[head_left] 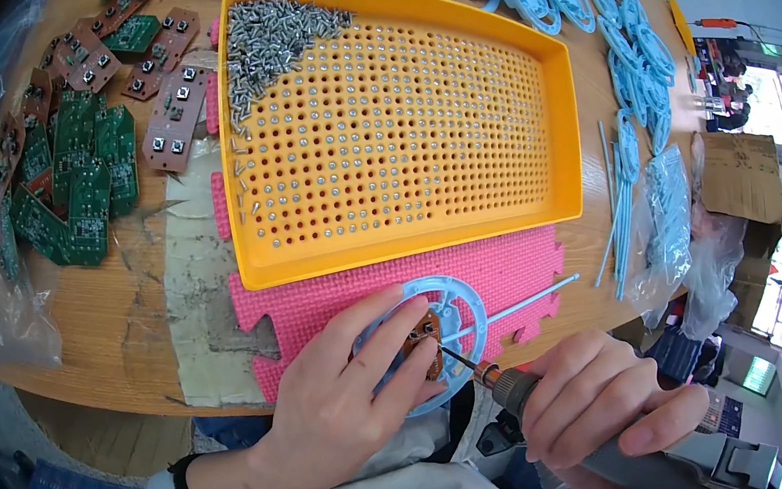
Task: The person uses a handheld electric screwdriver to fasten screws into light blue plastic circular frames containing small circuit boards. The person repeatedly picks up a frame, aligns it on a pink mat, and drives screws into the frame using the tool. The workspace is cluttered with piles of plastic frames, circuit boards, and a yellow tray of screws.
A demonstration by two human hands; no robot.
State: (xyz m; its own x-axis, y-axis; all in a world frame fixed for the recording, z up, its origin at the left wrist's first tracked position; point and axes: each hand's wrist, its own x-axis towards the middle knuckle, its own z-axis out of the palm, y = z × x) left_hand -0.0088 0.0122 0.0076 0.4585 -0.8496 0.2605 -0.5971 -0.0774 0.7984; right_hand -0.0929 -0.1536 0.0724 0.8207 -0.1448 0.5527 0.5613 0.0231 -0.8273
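My left hand (333,395) presses its fingers over a small brown circuit board (436,359) and steadies the round light-blue plastic housing (472,305) around it. A thin blue rod (531,298) sticks out to the right of the housing. My right hand (591,397) is wrapped round an electric screwdriver (516,389), held at a slant. The screwdriver's thin bit reaches the right edge of the board, close to my left fingertips. My fingers partly cover the board, and any screw under the bit is too small to make out.
A yellow tray (417,249) of holes and loose screws (265,46) rests beyond my hands on a pink foam mat (319,301). Green and brown circuit boards (72,140) lie far left. Blue plastic parts (628,37) and plastic bags (661,224) lie right.
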